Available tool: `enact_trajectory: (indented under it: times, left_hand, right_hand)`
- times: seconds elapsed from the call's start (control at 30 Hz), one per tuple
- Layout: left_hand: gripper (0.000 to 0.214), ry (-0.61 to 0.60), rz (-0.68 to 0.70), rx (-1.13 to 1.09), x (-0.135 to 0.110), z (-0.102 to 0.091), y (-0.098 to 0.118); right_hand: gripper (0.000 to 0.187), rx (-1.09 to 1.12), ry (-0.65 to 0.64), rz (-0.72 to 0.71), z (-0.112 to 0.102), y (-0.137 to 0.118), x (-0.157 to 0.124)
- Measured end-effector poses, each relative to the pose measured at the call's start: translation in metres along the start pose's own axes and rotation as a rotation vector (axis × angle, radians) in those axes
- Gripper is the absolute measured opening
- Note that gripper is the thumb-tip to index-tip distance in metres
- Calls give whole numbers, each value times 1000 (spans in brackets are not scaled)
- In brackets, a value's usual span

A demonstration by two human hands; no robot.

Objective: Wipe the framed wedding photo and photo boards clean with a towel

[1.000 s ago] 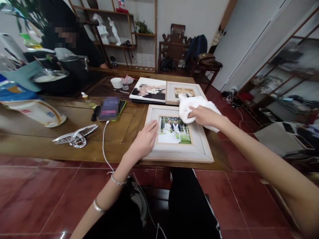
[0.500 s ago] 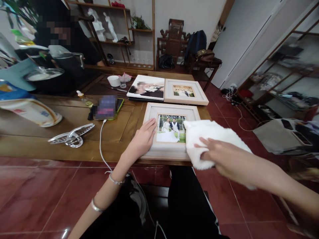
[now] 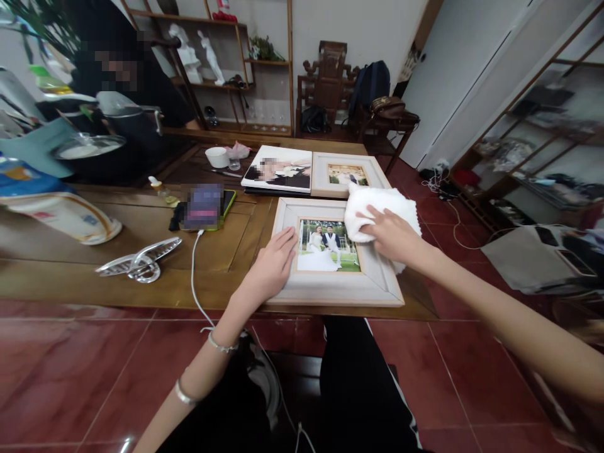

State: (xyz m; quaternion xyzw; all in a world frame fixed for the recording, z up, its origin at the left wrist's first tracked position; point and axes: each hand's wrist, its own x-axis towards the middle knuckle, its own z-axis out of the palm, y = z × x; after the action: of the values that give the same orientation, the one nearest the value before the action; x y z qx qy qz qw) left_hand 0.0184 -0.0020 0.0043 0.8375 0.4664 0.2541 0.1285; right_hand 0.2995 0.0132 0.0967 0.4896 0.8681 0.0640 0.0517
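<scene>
A light wooden picture frame [image 3: 330, 293] with a photo of a couple lies flat at the table's front edge. Along the frame's left side my left hand [image 3: 270, 267] rests with its fingers stretched out, pressing on the border. My right hand [image 3: 394, 234] holds a fluffy white cloth [image 3: 380, 196] against the frame's upper right corner. The cloth covers that corner and part of the right border. Behind it is a second picture frame [image 3: 319, 173], beside a white panel with a photo [image 3: 295, 179] lying on something dark.
On the wooden table [image 3: 226, 280] at left are a silver hair claw [image 3: 141, 259], a phone [image 3: 204, 206] on a white cable, a small bottle [image 3: 163, 189] and a blue-and-white pack [image 3: 56, 207]. A white cup [image 3: 217, 156] stands farther back. A person in dark clothes [image 3: 117, 38] is across the table.
My right hand and the cloth have moved away from me, from the frame's lower right side to its upper right corner. The lower right corner now shows. My left hand stays put.
</scene>
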Motion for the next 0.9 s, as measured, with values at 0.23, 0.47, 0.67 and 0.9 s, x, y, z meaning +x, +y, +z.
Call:
enact_trajectory:
  times: [0.23, 0.47, 0.67, 0.9]
  left_hand:
    - [44, 4, -3, -1, 0, -1, 1]
    - [44, 29, -17, -27, 0, 1, 2]
    - [44, 81, -40, -86, 1, 1, 3]
    - [45, 37, -14, -89, 1, -2, 1]
  right_hand:
    - [50, 122, -188, -99, -26, -24, -46]
    - [52, 218, -184, -171, -29, -61, -82]
    - [41, 218, -119, -294, -17, -105, -43]
    - [39, 190, -49, -361, -11, -126, -22]
